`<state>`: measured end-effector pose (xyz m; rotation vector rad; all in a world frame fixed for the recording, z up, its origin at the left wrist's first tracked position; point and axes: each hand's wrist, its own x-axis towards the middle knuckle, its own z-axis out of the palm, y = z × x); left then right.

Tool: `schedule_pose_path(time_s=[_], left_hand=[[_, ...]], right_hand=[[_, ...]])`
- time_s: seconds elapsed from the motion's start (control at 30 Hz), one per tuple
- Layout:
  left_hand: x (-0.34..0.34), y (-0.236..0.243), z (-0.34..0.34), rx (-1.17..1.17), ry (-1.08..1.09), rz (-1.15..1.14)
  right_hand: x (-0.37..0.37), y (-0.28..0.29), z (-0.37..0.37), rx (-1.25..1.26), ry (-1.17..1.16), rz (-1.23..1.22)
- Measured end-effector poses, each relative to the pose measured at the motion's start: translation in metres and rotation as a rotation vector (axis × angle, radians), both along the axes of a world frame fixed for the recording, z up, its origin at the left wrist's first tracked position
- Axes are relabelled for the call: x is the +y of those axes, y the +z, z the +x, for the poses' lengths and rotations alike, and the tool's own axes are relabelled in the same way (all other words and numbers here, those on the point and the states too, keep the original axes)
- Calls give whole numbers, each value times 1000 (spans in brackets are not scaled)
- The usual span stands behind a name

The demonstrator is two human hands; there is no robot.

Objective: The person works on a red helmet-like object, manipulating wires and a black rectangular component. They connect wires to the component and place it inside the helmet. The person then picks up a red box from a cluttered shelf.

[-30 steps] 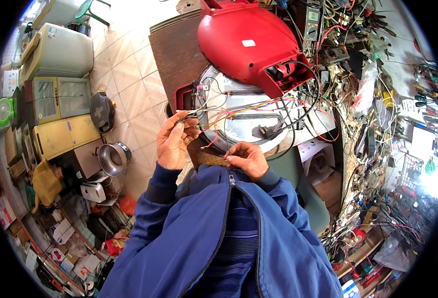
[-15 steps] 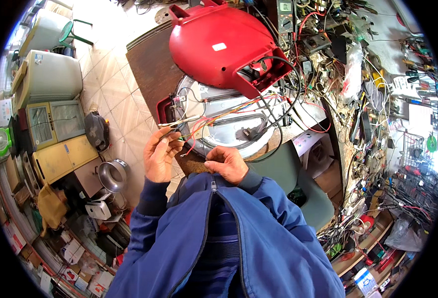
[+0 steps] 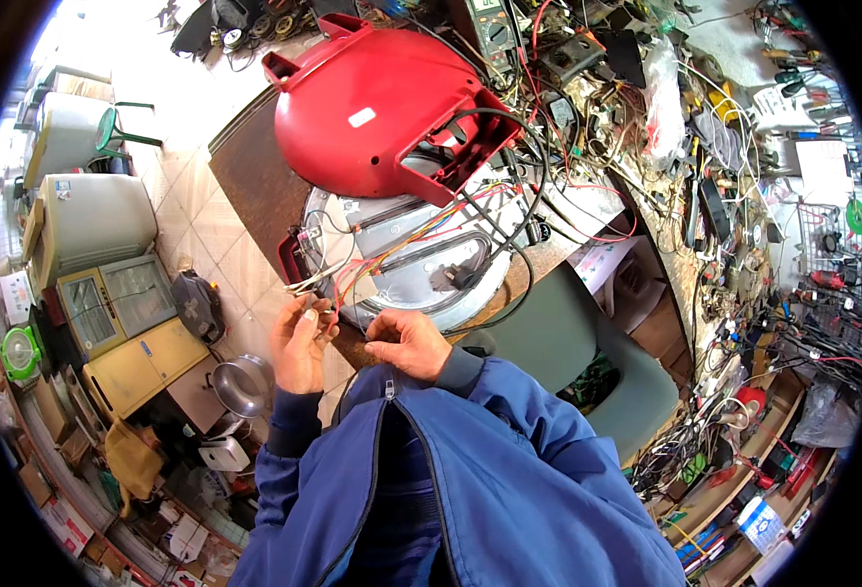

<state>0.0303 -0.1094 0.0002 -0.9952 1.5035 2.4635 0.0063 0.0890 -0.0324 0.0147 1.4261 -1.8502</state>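
My left hand [image 3: 300,342] is closed, thumb and fingertips pinched on thin wires at the near left edge of a round metal plate [image 3: 421,284]. A bundle of coloured wires [image 3: 398,247] crosses that plate, with pale sleeved wires [image 3: 312,282] ending near my left fingers. Just to the right, my right hand [image 3: 408,344] is closed, thumb against curled fingers; whatever it holds, if anything, is too small to make out. A red plastic housing [image 3: 353,137] leans over the plate's far side. Its black power cord [image 3: 541,166] loops right, the plug [image 3: 462,278] lying on the plate.
The brown table [image 3: 245,181] carries the appliance. To the right are a grey-green chair [image 3: 548,323] and a bench crowded with wires, tools and a multimeter [image 3: 495,34]. On the left floor stand a metal bowl [image 3: 242,385] and a yellow cabinet [image 3: 144,364].
The whole view has shifted, so the table and housing sit farther left and lower. Both hands stay close together by the wires, their fingers still closed.
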Motion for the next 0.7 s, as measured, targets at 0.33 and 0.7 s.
schedule_pose_path(time_s=[0.33,0.7], left_hand=[[21,-1,-6,-35,-376,-259],[21,4,-15,-100,-282,-329]], right_hand=[[-2,6,-6,230,-5,77],[46,5,-46,1005,-154,909]])
